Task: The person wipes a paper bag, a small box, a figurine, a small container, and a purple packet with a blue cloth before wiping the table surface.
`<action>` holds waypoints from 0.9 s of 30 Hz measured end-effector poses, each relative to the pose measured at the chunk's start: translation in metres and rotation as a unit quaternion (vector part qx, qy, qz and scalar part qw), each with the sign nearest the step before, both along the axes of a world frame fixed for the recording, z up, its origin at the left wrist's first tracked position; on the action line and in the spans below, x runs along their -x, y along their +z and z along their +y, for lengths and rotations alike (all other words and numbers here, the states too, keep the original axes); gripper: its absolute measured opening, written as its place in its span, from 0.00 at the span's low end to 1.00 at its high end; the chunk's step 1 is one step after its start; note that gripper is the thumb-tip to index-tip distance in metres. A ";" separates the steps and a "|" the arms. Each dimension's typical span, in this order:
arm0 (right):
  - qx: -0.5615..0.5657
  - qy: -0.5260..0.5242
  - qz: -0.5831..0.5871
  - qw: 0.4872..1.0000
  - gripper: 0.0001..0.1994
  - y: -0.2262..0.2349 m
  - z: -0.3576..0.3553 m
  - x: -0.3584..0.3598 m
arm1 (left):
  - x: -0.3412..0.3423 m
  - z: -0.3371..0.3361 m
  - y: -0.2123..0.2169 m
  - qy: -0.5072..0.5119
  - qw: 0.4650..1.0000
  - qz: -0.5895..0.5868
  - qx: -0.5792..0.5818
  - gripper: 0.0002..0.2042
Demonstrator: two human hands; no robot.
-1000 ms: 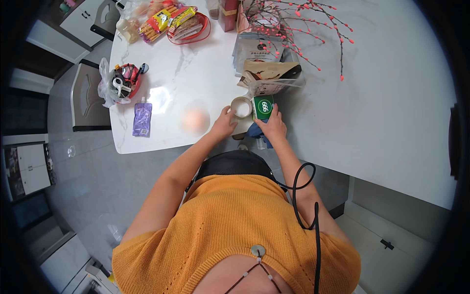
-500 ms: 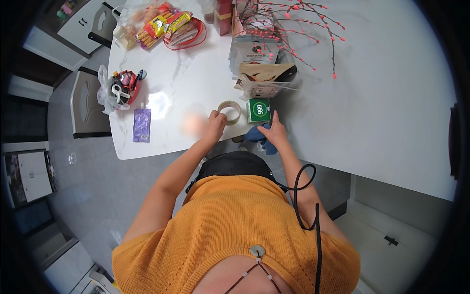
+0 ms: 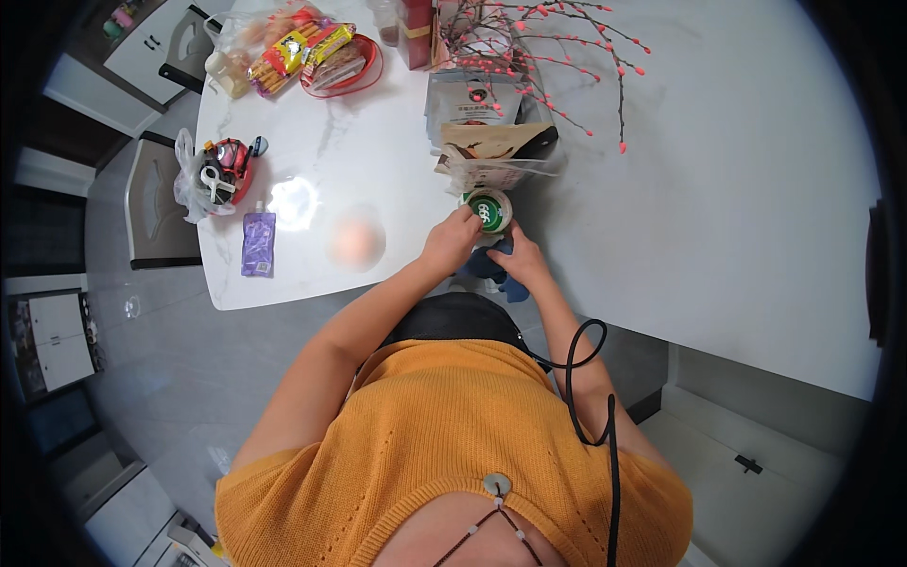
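My left hand (image 3: 452, 242) is closed on the left side of a roll of clear tape (image 3: 508, 203). The tape ring lies over a small green box (image 3: 489, 214) with white markings, and the box's face shows through the ring's hole. Just right of and below the box is my right hand (image 3: 525, 262), its thumb and forefinger apart and the forefinger reaching up close to the box's corner. Blue cloth (image 3: 483, 265) shows beside and under this hand at the table edge. My right hand's other fingers are partly hidden.
Behind the box stand snack pouches (image 3: 496, 140) in clear plastic, and red-budded branches (image 3: 557, 66) reach over them. On the left lie a purple pouch (image 3: 258, 245) and a red basket of small items (image 3: 231, 170). Packaged food (image 3: 335, 66) sits at the far left.
My left hand has carried the tape roll rightward from beside the green box to over it. My right hand has shifted slightly left and down, and the whole view has drifted a little.
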State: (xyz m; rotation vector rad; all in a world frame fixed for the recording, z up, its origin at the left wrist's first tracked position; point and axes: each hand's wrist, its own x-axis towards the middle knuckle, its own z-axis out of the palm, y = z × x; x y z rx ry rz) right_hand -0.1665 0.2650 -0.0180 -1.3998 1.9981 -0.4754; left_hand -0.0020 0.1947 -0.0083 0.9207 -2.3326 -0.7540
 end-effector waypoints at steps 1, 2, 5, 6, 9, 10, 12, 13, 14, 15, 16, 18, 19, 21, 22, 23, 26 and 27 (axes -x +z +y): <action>0.001 0.003 0.001 1.000 0.38 0.000 0.000 0.002 | 0.002 0.000 -0.002 -0.001 1.000 -0.010 0.004 0.08; 0.002 0.007 0.001 1.000 0.38 -0.001 -0.002 0.005 | 0.003 0.001 -0.003 0.006 1.000 -0.002 0.004 0.08; -0.001 0.015 0.003 1.000 0.38 -0.003 -0.005 0.009 | 0.001 0.005 0.006 0.022 1.000 0.017 0.000 0.10; -0.002 0.019 0.004 1.000 0.39 -0.003 -0.007 0.009 | -0.002 0.006 0.009 0.026 0.999 0.024 -0.004 0.10; 0.012 0.032 0.010 0.999 0.38 -0.005 -0.007 0.010 | -0.016 0.005 0.003 0.073 0.996 0.034 -0.030 0.11; -0.003 0.030 0.017 0.999 0.38 -0.005 -0.008 0.008 | -0.027 0.005 -0.004 0.097 0.994 0.034 -0.042 0.11; -0.033 0.024 0.032 0.999 0.38 -0.004 -0.008 0.006 | -0.053 0.002 -0.033 0.140 0.987 0.039 -0.073 0.13; -0.055 0.028 0.040 0.997 0.37 -0.005 -0.007 0.006 | -0.067 0.001 -0.044 0.159 0.982 0.043 -0.089 0.14; -0.076 0.031 0.047 0.996 0.37 -0.005 -0.007 0.005 | -0.084 0.003 -0.053 0.190 0.980 0.022 -0.051 0.15; -0.097 0.033 0.055 0.993 0.37 -0.007 -0.005 0.005 | -0.102 0.006 -0.059 0.219 0.976 0.001 -0.012 0.16; -0.100 0.037 0.059 0.992 0.37 -0.012 -0.003 0.005 | -0.118 0.010 -0.064 0.249 0.968 -0.020 0.028 0.17; -0.127 0.036 0.061 0.989 0.36 -0.016 0.000 0.001 | -0.146 0.020 -0.078 0.286 0.951 -0.110 0.041 0.23; -0.140 0.035 0.062 0.988 0.36 -0.016 0.001 -0.001 | -0.156 0.026 -0.081 0.303 0.939 -0.154 0.048 0.26; -0.141 0.037 0.079 0.986 0.33 -0.021 0.004 -0.007 | -0.166 0.031 -0.083 0.308 0.940 -0.142 -0.029 0.34; -0.142 0.037 0.087 0.985 0.32 -0.022 0.006 -0.010 | -0.166 0.031 -0.083 0.297 0.944 -0.141 -0.033 0.35; -0.141 0.053 0.084 0.985 0.31 -0.023 0.007 -0.013 | -0.167 0.031 -0.082 0.285 0.948 -0.140 -0.036 0.36; -0.134 0.095 0.073 0.984 0.28 -0.020 0.009 -0.021 | -0.164 0.025 -0.091 0.284 0.948 -0.136 -0.035 0.38; -0.130 0.105 0.066 0.984 0.27 -0.018 0.008 -0.023 | -0.160 0.020 -0.093 0.302 0.941 -0.149 -0.027 0.35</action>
